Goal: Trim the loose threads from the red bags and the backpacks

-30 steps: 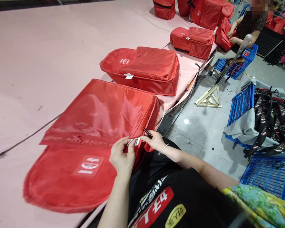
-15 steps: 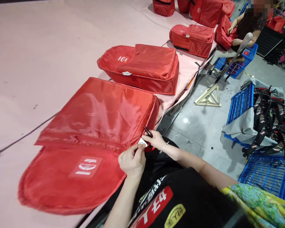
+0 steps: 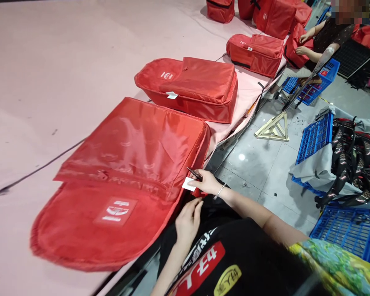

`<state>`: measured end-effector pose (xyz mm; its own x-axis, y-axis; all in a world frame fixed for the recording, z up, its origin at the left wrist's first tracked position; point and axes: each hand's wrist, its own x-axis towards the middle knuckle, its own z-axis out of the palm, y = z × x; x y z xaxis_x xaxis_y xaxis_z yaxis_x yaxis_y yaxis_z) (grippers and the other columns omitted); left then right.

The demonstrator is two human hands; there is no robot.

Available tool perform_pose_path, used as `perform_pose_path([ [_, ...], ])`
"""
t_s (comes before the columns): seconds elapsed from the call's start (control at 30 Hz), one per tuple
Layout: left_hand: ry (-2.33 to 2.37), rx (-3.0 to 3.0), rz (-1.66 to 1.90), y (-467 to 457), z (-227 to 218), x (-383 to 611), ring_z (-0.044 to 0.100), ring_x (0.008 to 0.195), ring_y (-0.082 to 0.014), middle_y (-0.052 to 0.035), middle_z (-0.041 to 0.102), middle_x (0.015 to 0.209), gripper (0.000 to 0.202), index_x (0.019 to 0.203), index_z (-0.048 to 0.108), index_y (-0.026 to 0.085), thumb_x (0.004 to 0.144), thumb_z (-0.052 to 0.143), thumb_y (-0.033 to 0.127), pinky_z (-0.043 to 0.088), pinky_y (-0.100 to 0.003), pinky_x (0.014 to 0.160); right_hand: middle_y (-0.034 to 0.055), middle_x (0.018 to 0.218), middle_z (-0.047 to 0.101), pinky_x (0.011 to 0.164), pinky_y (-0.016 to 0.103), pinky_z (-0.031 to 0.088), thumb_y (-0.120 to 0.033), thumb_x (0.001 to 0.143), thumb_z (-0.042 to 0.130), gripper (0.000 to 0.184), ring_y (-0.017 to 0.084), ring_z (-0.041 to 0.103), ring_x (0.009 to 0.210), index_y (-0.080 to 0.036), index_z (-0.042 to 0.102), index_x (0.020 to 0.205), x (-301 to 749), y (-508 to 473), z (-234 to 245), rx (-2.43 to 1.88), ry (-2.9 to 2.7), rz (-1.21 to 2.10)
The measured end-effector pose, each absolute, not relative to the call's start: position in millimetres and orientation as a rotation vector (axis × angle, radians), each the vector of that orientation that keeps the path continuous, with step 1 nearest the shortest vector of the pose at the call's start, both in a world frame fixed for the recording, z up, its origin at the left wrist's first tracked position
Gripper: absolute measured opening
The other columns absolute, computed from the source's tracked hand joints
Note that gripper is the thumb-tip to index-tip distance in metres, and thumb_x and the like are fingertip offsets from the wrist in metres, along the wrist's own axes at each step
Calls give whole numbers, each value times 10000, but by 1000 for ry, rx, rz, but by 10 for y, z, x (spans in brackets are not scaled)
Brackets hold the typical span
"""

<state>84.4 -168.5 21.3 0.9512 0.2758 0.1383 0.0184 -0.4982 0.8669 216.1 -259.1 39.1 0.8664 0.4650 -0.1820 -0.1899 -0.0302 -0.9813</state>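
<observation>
Left hand (image 3: 188, 221): beside front red bag (image 3: 138, 148), fingertips nearly together; contents, cannot tell. Right hand (image 3: 206, 183): at bag's side, closed on 1 white label (image 3: 187, 185) and 1 dark tool (image 3: 193, 173), covering part. Bag: edge of pink table (image 3: 64, 61), presumably for reach. Beyond it: 2nd red bag (image 3: 200, 84). Right: 1 blue crate (image 3: 315, 135).

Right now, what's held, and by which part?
Right fingers: white rectangular label by one edge; slim dark pointed tool by its rear. Left fingers: can't tell.
</observation>
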Motion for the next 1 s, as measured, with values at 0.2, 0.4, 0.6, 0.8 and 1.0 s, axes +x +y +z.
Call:
perform_pose_path([
  [0.2,611,1407,186,-1574,256,820,628,1004,-252,-169,626,1144,523,1076,567,149,858,393,591,536,-396,819,-13,703,629,695,236,454,-417,718,673,263,129,579,699,-163,624,763,2147,-2672,434,-1685,-322,516],
  [0.4,939,856,309,-1143,331,806,634,842,-191,-59,659,801,277,734,566,194,761,571,470,531,-354,790,4,619,626,596,222,427,-448,842,513,346,119,565,586,-160,631,692,2182,-2843,879,-1775,-462,387],
  [0.6,1093,793,457,-176,484,264,510,494,-165,-30,532,508,119,620,566,158,631,624,261,465,-297,475,59,798,668,711,273,478,-353,863,483,269,154,610,752,-160,666,824,2337,-2926,1336,-1858,-701,-9],
  [0.8,1131,721,869,257,655,-331,590,714,-158,-41,618,754,157,760,567,197,763,505,341,507,-285,632,107,1023,647,847,333,518,-288,867,513,262,185,616,962,-198,662,1064,2353,-2556,1353,-1818,-1082,-69],
  [1.0,1157,842,988,71,704,-493,605,808,-166,-80,641,950,475,985,601,174,743,520,574,487,-251,620,101,1415,427,951,349,502,-250,842,520,458,230,512,1218,-249,528,1301,2110,-2090,1037,-1762,-1396,82],
])
